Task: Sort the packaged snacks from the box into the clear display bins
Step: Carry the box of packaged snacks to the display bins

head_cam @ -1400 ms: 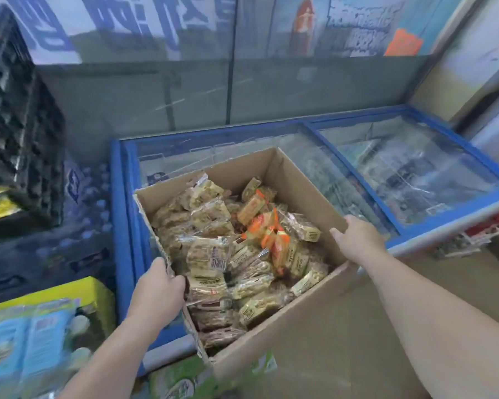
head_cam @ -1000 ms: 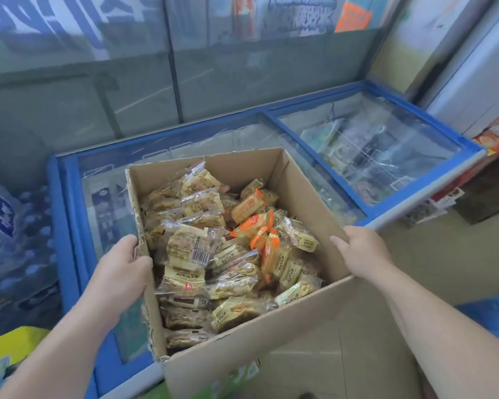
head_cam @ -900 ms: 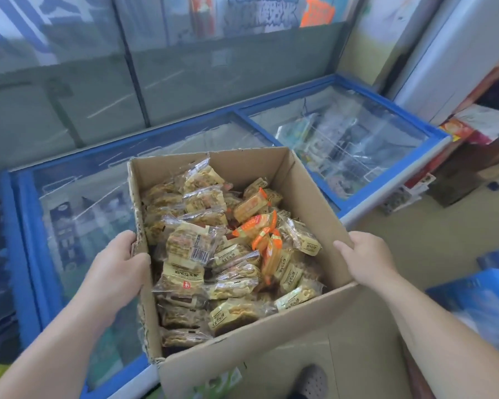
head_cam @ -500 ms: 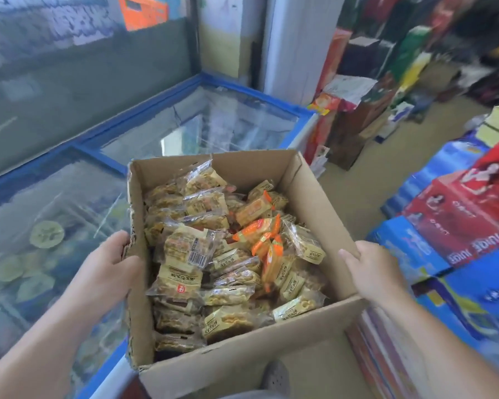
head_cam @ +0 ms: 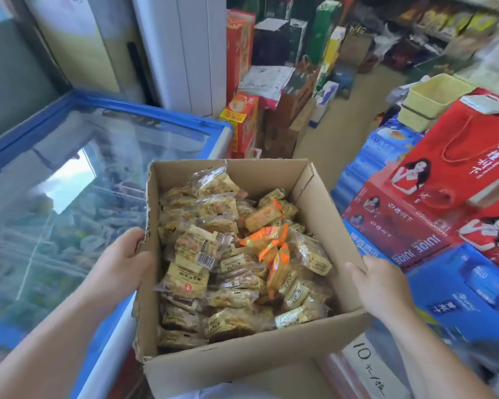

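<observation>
An open cardboard box (head_cam: 251, 357) is held up in front of me, filled with several packaged snacks (head_cam: 213, 254) in clear and yellow wrappers, plus a few orange-wrapped ones (head_cam: 274, 246). My left hand (head_cam: 121, 263) grips the box's left wall, thumb over the rim. My right hand (head_cam: 378, 283) grips the right wall the same way. No clear display bins are in view.
A blue-framed glass-top chest freezer (head_cam: 69, 174) lies to the left. Red juice gift cartons (head_cam: 432, 203) and blue cartons (head_cam: 467, 292) are stacked at the right. A yellow basket (head_cam: 432, 102) sits on them. An aisle of floor (head_cam: 337, 131) runs ahead between stacked goods.
I have lifted the box off the freezer and turned right with it. The view now faces the aisle and the stacked cartons. Both hands keep their grip on the box.
</observation>
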Action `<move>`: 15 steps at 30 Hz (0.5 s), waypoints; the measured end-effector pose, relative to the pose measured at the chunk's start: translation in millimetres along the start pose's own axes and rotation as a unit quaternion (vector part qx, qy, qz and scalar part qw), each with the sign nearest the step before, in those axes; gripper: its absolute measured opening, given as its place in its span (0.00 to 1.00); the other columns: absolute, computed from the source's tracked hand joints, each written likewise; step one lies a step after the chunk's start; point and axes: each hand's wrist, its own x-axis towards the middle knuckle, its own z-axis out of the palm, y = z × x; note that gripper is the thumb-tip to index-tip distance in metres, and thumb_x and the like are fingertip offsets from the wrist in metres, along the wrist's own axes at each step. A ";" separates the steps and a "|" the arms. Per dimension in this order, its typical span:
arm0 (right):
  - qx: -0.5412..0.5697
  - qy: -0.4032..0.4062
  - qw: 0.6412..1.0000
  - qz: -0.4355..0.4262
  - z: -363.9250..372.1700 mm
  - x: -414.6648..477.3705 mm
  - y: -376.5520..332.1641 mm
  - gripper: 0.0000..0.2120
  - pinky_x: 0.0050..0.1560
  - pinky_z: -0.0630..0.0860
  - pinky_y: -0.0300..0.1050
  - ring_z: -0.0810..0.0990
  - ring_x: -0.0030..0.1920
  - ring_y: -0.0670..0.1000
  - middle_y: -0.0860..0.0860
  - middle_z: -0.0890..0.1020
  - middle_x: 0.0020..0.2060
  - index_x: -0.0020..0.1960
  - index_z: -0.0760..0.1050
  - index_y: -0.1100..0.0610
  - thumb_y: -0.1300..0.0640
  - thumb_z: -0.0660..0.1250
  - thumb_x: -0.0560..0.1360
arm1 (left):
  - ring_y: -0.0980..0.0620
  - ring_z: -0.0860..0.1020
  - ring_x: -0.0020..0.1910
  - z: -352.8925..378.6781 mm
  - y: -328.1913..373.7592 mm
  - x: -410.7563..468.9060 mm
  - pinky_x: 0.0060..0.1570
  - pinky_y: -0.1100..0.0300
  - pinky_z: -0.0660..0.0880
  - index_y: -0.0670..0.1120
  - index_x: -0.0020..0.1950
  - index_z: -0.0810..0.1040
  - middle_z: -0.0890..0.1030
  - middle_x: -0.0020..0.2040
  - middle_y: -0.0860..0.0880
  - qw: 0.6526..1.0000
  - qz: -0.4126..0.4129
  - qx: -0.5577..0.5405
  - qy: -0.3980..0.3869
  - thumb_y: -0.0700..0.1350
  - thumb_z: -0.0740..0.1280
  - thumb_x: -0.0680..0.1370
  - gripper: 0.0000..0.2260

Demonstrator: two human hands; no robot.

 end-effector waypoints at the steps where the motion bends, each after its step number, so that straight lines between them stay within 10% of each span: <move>1: -0.004 0.002 1.000 0.012 1.6 19.9 -1.3 0.25 0.29 0.55 0.49 0.63 0.27 0.54 0.52 0.65 0.24 0.31 0.57 0.56 0.52 0.68 0.79 | 0.47 0.71 0.34 7.0 9.5 28.0 0.36 0.52 0.67 0.43 0.47 0.75 0.76 0.37 0.41 1.000 0.008 -0.001 -0.011 0.34 0.63 0.75 0.06; 15: -0.014 0.074 0.983 0.169 -11.6 285.9 -23.4 0.25 0.31 0.60 0.51 0.66 0.28 0.57 0.52 0.67 0.23 0.29 0.60 0.56 0.52 0.70 0.78 | 0.48 0.69 0.34 74.7 204.9 384.0 0.36 0.50 0.67 0.41 0.47 0.72 0.74 0.36 0.41 0.987 0.095 0.021 -0.131 0.34 0.62 0.74 0.04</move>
